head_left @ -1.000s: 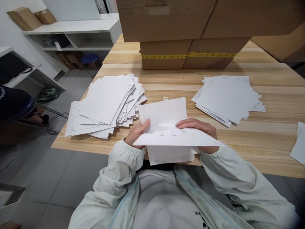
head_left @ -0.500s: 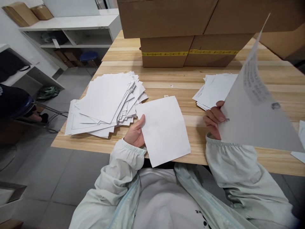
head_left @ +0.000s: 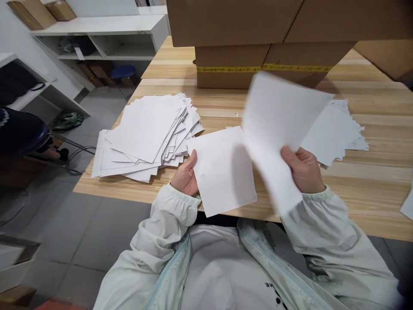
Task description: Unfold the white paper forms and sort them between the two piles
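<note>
Head view: the person's left hand (head_left: 186, 175) pinches the left edge of a flat white rectangular paper sheet (head_left: 222, 172), thumb on top, the other fingers mostly hidden underneath. A soft grey shadow darkens that sheet's right side, and its nearest corner reaches the front edge of the pale wood-grained table (head_left: 371, 189). At three o'clock from it, the right hand (head_left: 305, 170) grips a curved white paper sheet (head_left: 274, 125), thumb pressed on the near face, fingers largely behind the paper. This raised sheet bends toward eleven o'clock from the hand, its edges blurred, and covers part of a jagged-edged white paper stack (head_left: 335, 129) lying between one and two o'clock from that hand. Whether either hand holds more than one layer, I cannot tell. At ten o'clock from the flat sheet lies a thick, fanned white paper heap (head_left: 145, 125). Toward one o'clock stand brown cardboard cartons (head_left: 229, 79) banded with yellow tape (head_left: 230, 69), its print too small to read; upper brown cartons (head_left: 226, 21) are cut off by the top border.
</note>
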`<state>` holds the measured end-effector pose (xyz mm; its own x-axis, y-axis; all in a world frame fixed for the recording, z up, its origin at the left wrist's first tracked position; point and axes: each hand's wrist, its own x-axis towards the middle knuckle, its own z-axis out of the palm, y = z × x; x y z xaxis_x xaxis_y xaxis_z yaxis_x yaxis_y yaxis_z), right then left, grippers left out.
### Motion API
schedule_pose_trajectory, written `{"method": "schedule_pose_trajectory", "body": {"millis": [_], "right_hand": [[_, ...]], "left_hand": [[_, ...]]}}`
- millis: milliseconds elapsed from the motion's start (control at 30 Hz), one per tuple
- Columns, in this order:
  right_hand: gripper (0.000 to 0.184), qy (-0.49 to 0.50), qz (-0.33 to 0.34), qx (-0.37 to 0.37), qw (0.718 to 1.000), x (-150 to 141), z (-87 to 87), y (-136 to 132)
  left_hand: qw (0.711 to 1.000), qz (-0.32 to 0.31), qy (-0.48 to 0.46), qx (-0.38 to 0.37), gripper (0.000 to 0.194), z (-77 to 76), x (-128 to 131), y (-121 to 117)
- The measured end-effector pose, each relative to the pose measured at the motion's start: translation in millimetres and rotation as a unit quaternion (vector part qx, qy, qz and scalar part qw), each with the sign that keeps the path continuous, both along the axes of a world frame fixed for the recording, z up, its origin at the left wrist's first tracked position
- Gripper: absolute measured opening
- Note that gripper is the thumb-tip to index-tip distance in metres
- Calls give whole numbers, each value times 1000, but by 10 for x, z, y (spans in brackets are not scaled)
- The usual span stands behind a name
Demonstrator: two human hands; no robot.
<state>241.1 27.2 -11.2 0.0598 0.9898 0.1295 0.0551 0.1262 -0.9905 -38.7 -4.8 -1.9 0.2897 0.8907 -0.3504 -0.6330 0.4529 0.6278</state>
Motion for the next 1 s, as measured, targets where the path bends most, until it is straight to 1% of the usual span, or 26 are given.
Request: {"method": "schedule_pose_trajectory", "body": {"millis": [67,133,233,333,400,467,500,533,567,600,633,700,767,800,867,933,1000], "right_hand": [[40,-2,-10,-48,999,-86,-2,-53],[41,-20,12,-72,997,-182,-8,-103],[40,-44,60,-69,995,-305,-24,-177],[41,-94,102,-60,989,-371,-52,-235],[39,-131,95,-35,986,-377,-76,-239],[33,-138,45,29,989,-362,-90,-206],[39,-124,19,69,990,-352,-88,-182],[51,-102,2,102,989,-344,-80,-159],[62,-79,-1,124,989,-339,-66,-142],[66,-59,8,132,989,-340,-49,-136],[62,-43,17,131,990,-348,-34,-141],[43,-21,8,129,991,-380,-18,-181],[30,-4,-35,141,989,-420,-36,-232],[26,2,-58,147,987,-439,-56,-250],[23,14,-89,149,985,-469,-109,-263],[22,28,-101,136,985,-492,-159,-250],[25,42,-97,119,987,-514,-194,-232]], "left_hand": [[1000,8,0,-4,46,10,8,0],[1000,13,-1,1,44,20,23,-3],[1000,15,4,18,46,20,56,-11],[999,28,19,28,47,0,94,-22],[998,46,36,37,47,-7,119,-27],[995,64,57,59,46,16,141,-29],[992,74,69,77,45,46,150,-29],[988,83,80,98,44,89,158,-29],[984,89,91,122,42,147,164,-31],[980,92,102,146,40,215,169,-33],[975,92,114,169,37,290,175,-35],[964,85,142,210,31,436,190,-39],[951,85,170,243,28,527,219,-38],[945,92,179,257,29,537,241,-35],[935,115,189,277,35,481,298,-30],[927,139,198,285,40,350,360,-31],[923,153,218,279,42,204,412,-42]]}}
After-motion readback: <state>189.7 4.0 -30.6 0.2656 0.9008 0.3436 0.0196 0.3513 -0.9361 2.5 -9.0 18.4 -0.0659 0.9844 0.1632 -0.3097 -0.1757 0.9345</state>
